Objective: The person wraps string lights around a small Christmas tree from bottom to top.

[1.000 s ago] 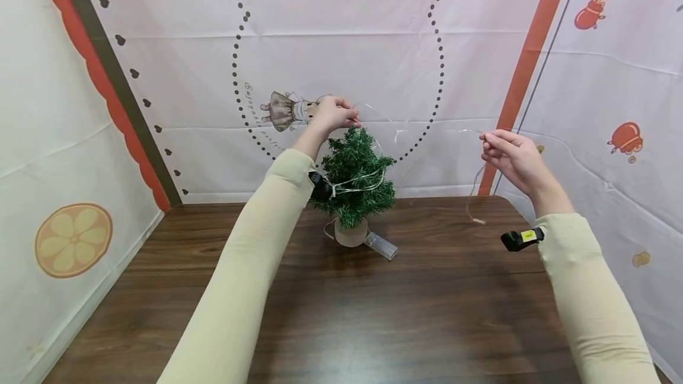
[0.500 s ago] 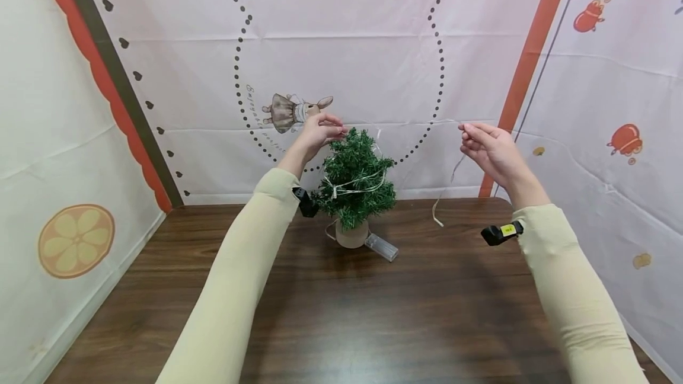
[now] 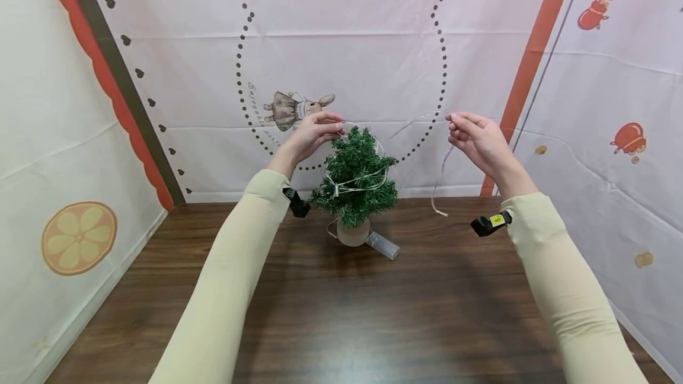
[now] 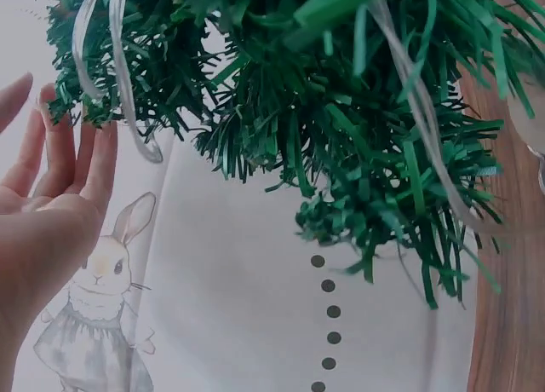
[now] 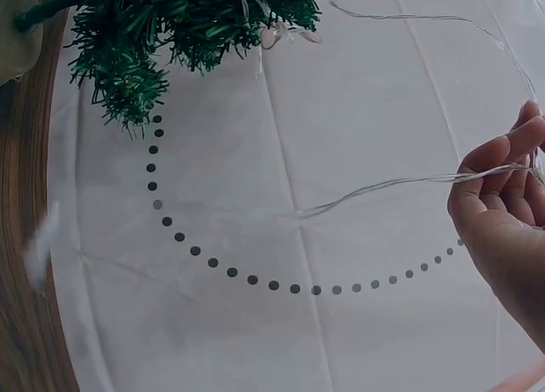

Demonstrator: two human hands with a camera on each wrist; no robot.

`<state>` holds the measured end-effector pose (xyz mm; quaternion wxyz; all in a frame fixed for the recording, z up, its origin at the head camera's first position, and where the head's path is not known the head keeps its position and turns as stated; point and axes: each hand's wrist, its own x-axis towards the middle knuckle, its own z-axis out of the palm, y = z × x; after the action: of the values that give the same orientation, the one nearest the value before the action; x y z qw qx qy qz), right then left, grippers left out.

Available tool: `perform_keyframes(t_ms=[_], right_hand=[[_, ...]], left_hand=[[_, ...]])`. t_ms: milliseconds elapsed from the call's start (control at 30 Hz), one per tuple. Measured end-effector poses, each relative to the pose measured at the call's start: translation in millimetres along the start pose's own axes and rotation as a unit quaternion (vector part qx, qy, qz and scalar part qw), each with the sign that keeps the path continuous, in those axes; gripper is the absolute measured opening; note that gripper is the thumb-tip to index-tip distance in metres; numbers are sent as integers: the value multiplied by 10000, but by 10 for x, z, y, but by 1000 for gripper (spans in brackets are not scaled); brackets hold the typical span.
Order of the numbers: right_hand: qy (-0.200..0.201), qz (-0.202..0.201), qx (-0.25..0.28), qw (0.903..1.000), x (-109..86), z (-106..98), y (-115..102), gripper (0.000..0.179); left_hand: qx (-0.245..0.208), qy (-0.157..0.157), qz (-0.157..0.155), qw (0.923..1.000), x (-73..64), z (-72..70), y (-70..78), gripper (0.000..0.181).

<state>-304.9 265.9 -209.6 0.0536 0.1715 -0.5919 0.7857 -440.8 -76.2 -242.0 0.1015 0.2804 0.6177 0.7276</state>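
A small green artificial Christmas tree stands upright on a pale round base, with clear string lights looped around its branches. My left hand is at the left of the treetop; its fingers are extended at the branch tips, and the thumb is apart from them. Strands of wire hang close to those fingers. Off to the right, my right hand pinches the string lights' wire in the air. The wire runs from there to the treetop, and its loose end dangles below the hand.
A clear battery box lies on the brown wooden table, just right of the tree's base. Behind the table hangs a printed white cloth, close to the tree. Further cloth panels rise on both sides.
My left hand has moved down and left from above the treetop. The right hand has come left, nearer the tree, still pinching the wire, and its dangling end has moved along.
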Motion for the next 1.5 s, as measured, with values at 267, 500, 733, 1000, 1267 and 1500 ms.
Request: perform_keyframes(t_ms=[267, 500, 733, 1000, 1267, 1500], right_hand=[[55, -81, 198, 9998, 65, 3, 8, 13], [36, -50, 251, 9997, 88, 3, -4, 12], [-720, 359, -411, 9959, -8, -67, -41, 15], [-1574, 944, -792, 9798, -81, -153, -60, 20], [-1894, 858, -723, 9755, -98, -124, -46, 21], [-1889, 863, -622, 9762, -175, -230, -35, 24]], left_hand=[[561, -427, 269, 9971, -35, 6, 110, 11], [508, 88, 344, 9981, 2, 16, 137, 10], [-960, 621, 610, 9916, 21, -58, 64, 12], [-1596, 505, 646, 9838, -28, -70, 59, 13], [-2161, 703, 534, 9724, -48, -72, 71, 17], [-2646, 753, 438, 9604, -57, -114, 32, 18]])
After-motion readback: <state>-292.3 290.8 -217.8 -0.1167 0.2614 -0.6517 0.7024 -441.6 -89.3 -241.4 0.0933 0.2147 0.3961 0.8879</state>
